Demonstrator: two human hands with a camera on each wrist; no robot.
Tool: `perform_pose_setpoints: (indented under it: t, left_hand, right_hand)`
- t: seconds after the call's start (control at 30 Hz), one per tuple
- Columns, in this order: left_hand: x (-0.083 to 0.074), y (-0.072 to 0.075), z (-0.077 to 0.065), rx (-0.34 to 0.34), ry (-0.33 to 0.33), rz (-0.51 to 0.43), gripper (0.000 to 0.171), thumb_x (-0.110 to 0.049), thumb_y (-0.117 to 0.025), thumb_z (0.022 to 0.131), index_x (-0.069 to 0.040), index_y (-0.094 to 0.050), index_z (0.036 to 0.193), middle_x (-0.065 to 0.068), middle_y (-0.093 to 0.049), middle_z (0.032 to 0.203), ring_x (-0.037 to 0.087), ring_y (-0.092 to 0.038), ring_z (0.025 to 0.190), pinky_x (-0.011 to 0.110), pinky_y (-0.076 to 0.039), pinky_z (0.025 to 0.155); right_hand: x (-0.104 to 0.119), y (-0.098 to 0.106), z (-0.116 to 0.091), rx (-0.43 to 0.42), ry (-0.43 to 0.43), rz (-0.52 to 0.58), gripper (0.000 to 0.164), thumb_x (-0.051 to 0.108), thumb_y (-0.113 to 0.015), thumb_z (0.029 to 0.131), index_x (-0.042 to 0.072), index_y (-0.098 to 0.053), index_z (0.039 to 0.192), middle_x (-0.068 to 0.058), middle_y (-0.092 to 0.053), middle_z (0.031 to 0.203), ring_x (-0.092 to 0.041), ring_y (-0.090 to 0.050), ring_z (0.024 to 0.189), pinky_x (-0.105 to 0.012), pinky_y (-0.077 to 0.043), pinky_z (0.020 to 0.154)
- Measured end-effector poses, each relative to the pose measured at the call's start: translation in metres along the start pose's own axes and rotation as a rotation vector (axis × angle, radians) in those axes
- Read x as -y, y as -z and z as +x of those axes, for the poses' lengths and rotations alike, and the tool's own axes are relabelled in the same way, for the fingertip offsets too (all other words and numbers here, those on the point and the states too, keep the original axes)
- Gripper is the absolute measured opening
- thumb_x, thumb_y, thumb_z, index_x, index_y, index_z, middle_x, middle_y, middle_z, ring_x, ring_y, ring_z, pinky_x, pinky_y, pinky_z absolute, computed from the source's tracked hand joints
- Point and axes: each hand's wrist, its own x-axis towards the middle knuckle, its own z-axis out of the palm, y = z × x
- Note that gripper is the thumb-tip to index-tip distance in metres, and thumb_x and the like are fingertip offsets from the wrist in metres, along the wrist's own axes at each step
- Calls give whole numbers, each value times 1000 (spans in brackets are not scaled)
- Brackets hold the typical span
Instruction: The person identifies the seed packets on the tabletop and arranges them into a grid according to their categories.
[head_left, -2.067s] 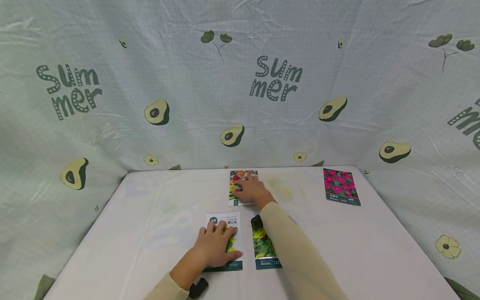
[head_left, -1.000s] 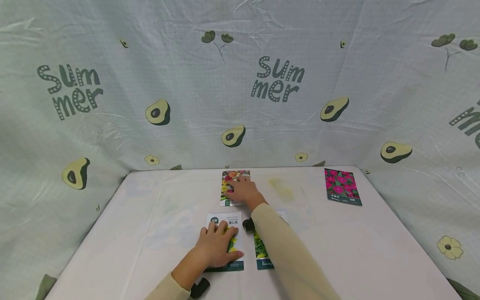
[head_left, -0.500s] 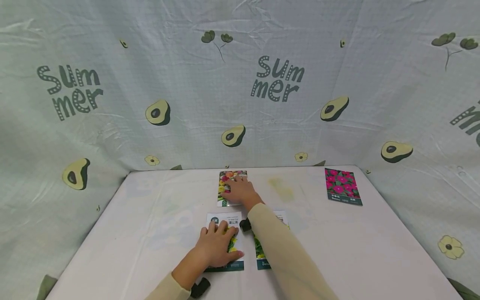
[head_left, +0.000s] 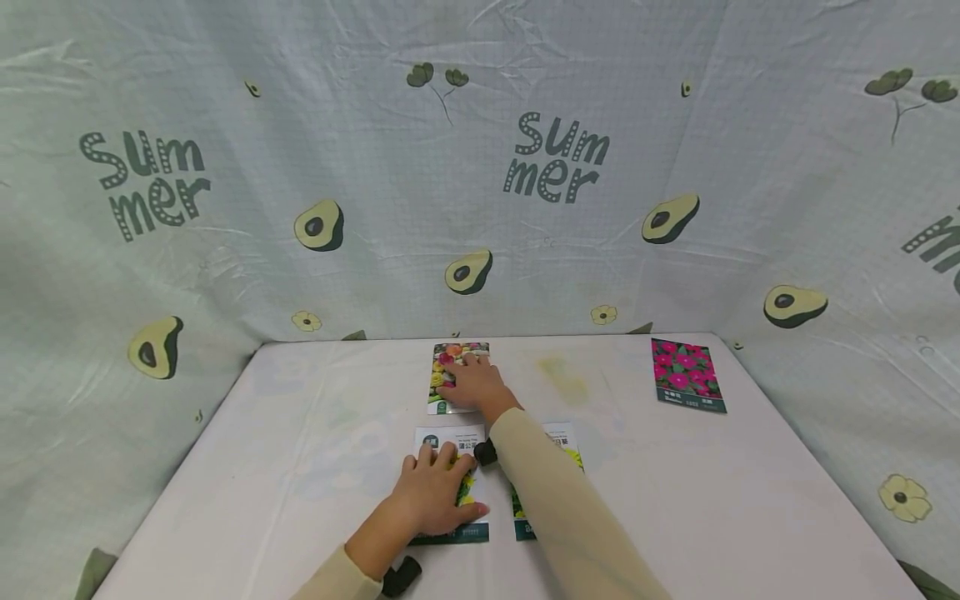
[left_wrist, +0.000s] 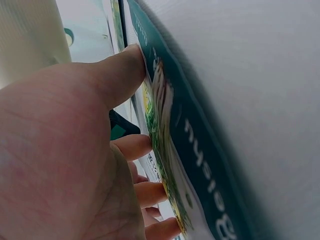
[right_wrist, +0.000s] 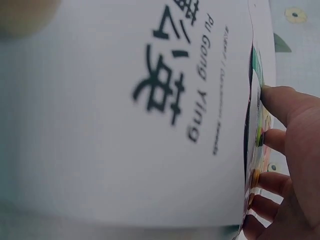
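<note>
As the left hand (head_left: 431, 498) presses, fingers spread, on a white packet (head_left: 471, 532) and the right hand (head_left: 476, 385) lies likewise on a mixed-flower packet (head_left: 437, 377), we judge the handling partway along: both lie near a yellow-flower packet (head_left: 558, 432) half hidden by a sleeve (head_left: 570, 508), while a pink-flower packet (head_left: 688, 375) sits untouched near the counter's (head_left: 337, 450) far right corner. Only the left wrist view lets us read the white packet's "Beishu" lettering (left_wrist: 205, 170).

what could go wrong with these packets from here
The right sleeve crosses over a partly hidden packet and might drag it askew. The black wrist device sits close to the left hand and could knock it. The right hand rests on the mixed-flower packet near the far edge of the table, so pushing forward might crumple it against the cloth.
</note>
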Motion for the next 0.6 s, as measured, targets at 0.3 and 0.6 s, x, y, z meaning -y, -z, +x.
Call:
perform_pose_setpoints:
  t: [0.3,0.6]
  left_hand:
    - [1,-1,1,-6,-2,12,70,-71,-61,90,-24,-55,141,8,-47,136,37,-44,118,50,-37,84]
    - [-3,4,-2,6,11,2,69,-70,-62,90,-23,-55,140,8,-47,139,36,-44,120,52,-38,87]
  right_hand:
    - [4,-1,0,9,-15,-2,64,61,-52,100,34,-42,157,-8,-31,168,-36,-26,155,-52,-28,123]
    - [4,-2,2,5,-3,8,64,61,-52,100,33,-43,157,-8,-31,167,-35,-27,155,-51,-28,123]
